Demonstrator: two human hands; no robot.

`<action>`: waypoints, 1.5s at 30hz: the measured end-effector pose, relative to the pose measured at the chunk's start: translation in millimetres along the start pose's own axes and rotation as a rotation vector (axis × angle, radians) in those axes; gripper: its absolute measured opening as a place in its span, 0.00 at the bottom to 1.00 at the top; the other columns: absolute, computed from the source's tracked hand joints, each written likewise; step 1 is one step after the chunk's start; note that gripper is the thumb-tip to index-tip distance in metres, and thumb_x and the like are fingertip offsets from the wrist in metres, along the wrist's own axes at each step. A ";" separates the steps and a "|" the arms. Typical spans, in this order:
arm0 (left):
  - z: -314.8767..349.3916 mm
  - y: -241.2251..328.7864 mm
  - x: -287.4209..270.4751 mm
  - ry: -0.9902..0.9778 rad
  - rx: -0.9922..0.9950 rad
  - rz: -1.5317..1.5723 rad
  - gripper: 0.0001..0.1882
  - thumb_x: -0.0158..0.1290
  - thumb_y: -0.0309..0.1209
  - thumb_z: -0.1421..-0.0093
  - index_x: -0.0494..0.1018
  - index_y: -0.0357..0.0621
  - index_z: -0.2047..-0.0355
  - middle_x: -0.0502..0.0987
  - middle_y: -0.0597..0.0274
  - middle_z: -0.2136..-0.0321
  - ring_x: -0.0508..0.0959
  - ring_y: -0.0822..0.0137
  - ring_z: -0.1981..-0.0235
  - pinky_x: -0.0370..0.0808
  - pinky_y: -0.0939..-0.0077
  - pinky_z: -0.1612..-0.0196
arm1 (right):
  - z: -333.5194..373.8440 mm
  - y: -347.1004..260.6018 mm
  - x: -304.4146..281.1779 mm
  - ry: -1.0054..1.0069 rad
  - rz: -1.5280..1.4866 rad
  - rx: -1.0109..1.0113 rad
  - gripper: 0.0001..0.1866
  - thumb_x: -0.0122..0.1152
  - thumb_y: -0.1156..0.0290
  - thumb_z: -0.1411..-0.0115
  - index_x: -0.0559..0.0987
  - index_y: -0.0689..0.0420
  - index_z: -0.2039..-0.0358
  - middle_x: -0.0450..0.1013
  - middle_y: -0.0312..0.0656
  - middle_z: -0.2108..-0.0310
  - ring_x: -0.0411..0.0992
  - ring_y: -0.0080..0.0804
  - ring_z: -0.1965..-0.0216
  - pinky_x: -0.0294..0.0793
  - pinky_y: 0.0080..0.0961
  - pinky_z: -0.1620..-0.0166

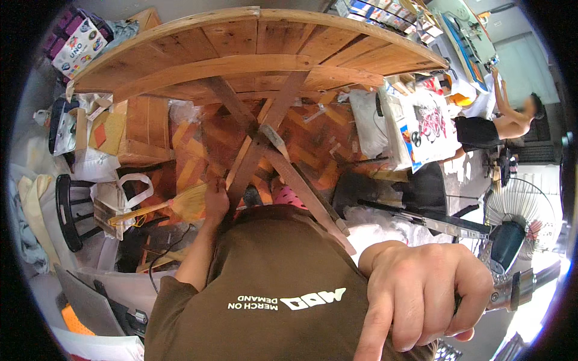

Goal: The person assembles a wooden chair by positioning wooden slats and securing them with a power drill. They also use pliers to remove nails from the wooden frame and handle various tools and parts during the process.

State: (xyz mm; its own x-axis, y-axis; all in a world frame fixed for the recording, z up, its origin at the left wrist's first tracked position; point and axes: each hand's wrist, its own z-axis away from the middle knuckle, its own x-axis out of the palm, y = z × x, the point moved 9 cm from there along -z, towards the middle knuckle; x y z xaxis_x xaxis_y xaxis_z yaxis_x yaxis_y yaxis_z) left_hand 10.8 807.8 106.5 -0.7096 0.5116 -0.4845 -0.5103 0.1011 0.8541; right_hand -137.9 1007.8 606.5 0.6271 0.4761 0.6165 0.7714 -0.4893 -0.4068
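In front of me stands a plank-built wooden tabletop (pixel 232 39) with crossed wooden legs (pixel 283 108) running down toward my body. My left hand (pixel 217 201) is low beside the lower end of one leg, its fingers curled against the wood; their tips are hidden. A straw broom (pixel 191 201) lies just left of that hand. Large and close at the lower right, my right hand (pixel 421 295) is raised with most fingers bent and one finger stretched toward the lower edge. Its palm, and anything in it, is hidden.
A wooden box (pixel 146 132) and a black-backed chair (pixel 69 210) stand left. On the right are a paper-covered table (pixel 424 123), black seats (pixel 424 192) and a wire-caged fan (pixel 521 210). Another person (pixel 497 129) is by a workbench at the far right. The floor (pixel 325 129) is parquet.
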 end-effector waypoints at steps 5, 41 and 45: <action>3.4 -4.8 -5.2 -0.005 -0.008 0.086 0.14 0.44 0.35 0.31 0.71 0.35 0.63 0.75 0.43 0.72 0.75 0.41 0.67 0.70 0.56 0.63 | -6.5 7.4 -11.3 -0.059 -0.026 0.215 0.12 0.58 0.70 0.34 0.69 0.60 0.74 0.65 0.41 0.87 0.69 0.33 0.82 0.73 0.70 0.52; 91.7 17.9 -130.9 0.174 0.061 -0.289 0.12 0.57 0.30 0.37 0.79 0.31 0.59 0.82 0.56 0.66 0.79 0.68 0.66 0.75 0.71 0.60 | 474.2 -63.0 -122.7 1.192 1.704 1.028 0.22 0.64 0.57 0.42 0.76 0.61 0.55 0.78 0.59 0.66 0.77 0.60 0.62 0.75 0.45 0.59; 138.8 69.9 -163.7 0.329 -0.010 -0.383 0.14 0.57 0.35 0.39 0.80 0.37 0.59 0.82 0.52 0.65 0.81 0.60 0.63 0.76 0.67 0.57 | 494.5 -48.5 -123.3 1.095 1.559 1.042 0.21 0.63 0.55 0.39 0.77 0.59 0.55 0.78 0.55 0.68 0.78 0.48 0.67 0.75 0.36 0.61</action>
State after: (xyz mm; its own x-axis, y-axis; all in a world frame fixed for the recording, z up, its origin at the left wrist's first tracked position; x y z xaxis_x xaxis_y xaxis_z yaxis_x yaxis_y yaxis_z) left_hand 158.7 849.6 271.8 -0.5853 0.1427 -0.7982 -0.7675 0.2199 0.6021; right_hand -199.2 1334.1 216.8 0.6341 -0.4828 -0.6041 -0.1587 0.6833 -0.7127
